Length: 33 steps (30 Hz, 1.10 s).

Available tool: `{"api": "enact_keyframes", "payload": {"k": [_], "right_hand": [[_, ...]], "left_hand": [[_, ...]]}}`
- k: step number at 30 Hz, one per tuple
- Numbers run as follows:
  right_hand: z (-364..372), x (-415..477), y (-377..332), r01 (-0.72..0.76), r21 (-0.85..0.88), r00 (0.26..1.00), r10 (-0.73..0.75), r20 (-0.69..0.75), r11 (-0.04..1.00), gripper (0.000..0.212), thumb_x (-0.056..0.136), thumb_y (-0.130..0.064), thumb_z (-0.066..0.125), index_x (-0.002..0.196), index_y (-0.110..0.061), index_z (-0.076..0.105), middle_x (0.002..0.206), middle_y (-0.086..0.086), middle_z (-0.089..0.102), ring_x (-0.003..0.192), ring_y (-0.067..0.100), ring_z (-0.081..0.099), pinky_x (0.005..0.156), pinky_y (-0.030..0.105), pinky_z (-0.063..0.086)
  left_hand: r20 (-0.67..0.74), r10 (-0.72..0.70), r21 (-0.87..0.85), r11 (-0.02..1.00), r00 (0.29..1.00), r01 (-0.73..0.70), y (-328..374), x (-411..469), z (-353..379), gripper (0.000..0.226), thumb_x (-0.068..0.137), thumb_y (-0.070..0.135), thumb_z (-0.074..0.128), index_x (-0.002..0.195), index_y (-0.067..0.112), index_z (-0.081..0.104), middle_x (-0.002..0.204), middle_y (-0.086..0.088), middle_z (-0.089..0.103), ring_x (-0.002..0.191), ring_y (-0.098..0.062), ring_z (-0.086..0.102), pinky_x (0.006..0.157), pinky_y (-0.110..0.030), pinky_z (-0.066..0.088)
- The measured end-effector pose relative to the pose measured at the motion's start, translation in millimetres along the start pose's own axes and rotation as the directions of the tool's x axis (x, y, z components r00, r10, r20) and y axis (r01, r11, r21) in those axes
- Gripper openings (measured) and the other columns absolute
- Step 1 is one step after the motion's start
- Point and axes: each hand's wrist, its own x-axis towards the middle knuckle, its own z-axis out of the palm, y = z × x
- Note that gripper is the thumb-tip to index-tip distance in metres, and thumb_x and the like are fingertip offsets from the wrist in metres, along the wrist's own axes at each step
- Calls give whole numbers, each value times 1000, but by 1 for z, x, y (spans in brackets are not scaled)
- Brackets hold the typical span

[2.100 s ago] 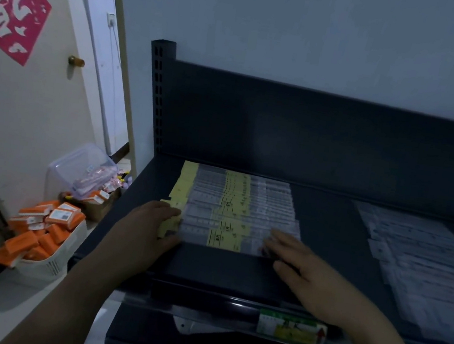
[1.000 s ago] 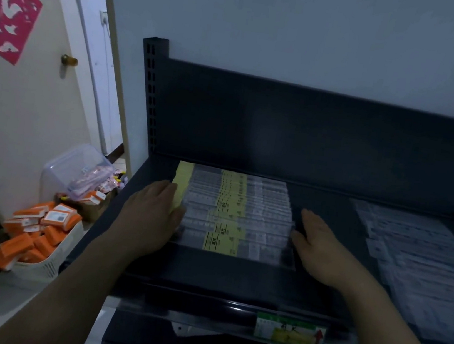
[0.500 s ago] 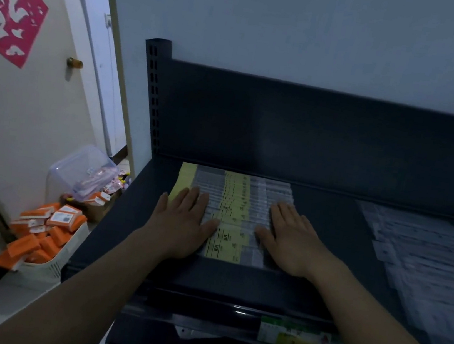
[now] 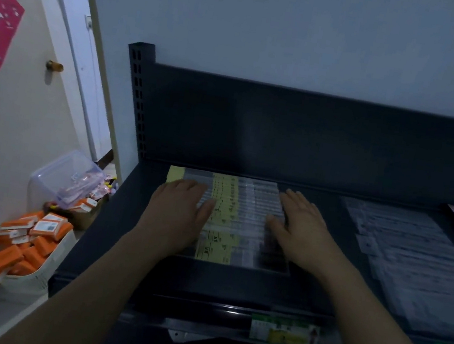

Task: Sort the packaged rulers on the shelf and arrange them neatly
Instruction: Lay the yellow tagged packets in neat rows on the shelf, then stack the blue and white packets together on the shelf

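Dark shelf, open strip rightward; left hand, right hand flat on packaged rulers' edges, fingers straight.

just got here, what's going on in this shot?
A person presses both hands flat on the overlapping row of yellow-labelled packaged rulers on the dark shelf: left hand on its left part, right hand on its right. Fingers straight, nothing picked up. A second spread of clear packets lies apart to the right, untouched.
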Motion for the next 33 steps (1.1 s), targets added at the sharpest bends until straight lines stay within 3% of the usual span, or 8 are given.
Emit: {"api": "enact_keyframes", "payload": {"k": [2, 6, 9, 11, 16, 21, 27, 33], "right_hand": [[-8, -14, 8, -32, 11, 999, 32, -28, 999, 65, 98, -45, 36, 152, -16, 13, 160, 1, 9, 147, 14, 5, 121, 34, 1], [-19, -48, 24, -94, 39, 986, 99, -136, 995, 63, 97, -41, 45, 150, -15, 23, 157, 0, 22, 145, 14, 16, 120, 32, 8], [-27, -74, 37, -156, 100, 960, 174, -219, 983, 53, 95, -31, 53, 142, -12, 41, 147, 4, 43, 135, 18, 37, 112, 23, 23], [-32, -88, 46, -190, 103, 947, 210, -243, 976, 44, 93, -27, 57, 134, -9, 52, 137, 7, 54, 126, 21, 49, 103, 23, 33], [-49, -122, 78, -264, 159, 920, 298, -254, 951, 34, 93, -23, 57, 124, -9, 60, 125, 10, 62, 116, 25, 55, 94, 26, 38], [-70, -142, 129, -313, 142, 910, 339, -239, 939, 41, 95, -32, 52, 134, -18, 52, 138, 0, 53, 125, 15, 48, 87, 8, 27], [-109, -156, 204, -282, 125, 926, 304, -226, 951, 41, 97, -34, 50, 136, -21, 50, 140, -3, 51, 126, 14, 48, 100, 25, 38], [-136, -159, 272, -203, 128, 959, 223, -175, 971, 41, 97, -33, 50, 136, -20, 50, 137, -3, 53, 120, 13, 51, 97, 25, 41]], "left_hand": [[-62, 48, -116, 992, 997, -55, 14, -6, -4, 61, 91, 49, 28, 128, 13, 59, 127, -5, 61, 116, -24, 55, 99, -33, 40], [-85, 103, -216, 969, 991, -119, 45, -13, 2, 35, 99, 36, 44, 121, 18, 64, 117, 3, 64, 107, -17, 57, 88, -26, 41], [-96, 188, -284, 936, 977, -208, 66, -12, 15, 24, 97, 31, 48, 104, 20, 68, 94, 7, 65, 87, -15, 59, 75, -29, 46], [-88, 239, -279, 926, 967, -254, 78, -12, 22, 23, 96, 33, 46, 93, 23, 66, 82, 9, 61, 76, -11, 54, 68, -26, 40], [-74, 307, -311, 897, 949, -315, 121, -15, 32, 21, 97, 34, 47, 95, 24, 66, 82, 11, 61, 78, -9, 54, 68, -25, 39], [-57, 325, -289, 899, 944, -327, 176, -3, 47, 24, 97, 37, 45, 97, 25, 66, 82, 8, 62, 77, -10, 54, 71, -32, 45], [-88, 248, -312, 913, 965, -263, 255, 7, 85, 20, 94, 36, 52, 96, 24, 68, 82, 8, 58, 75, -9, 51, 72, -29, 46], [-66, 160, -340, 925, 985, -172, 321, 17, 114, 22, 95, 35, 51, 103, 23, 68, 94, 10, 63, 88, -10, 58, 76, -27, 46]]}}
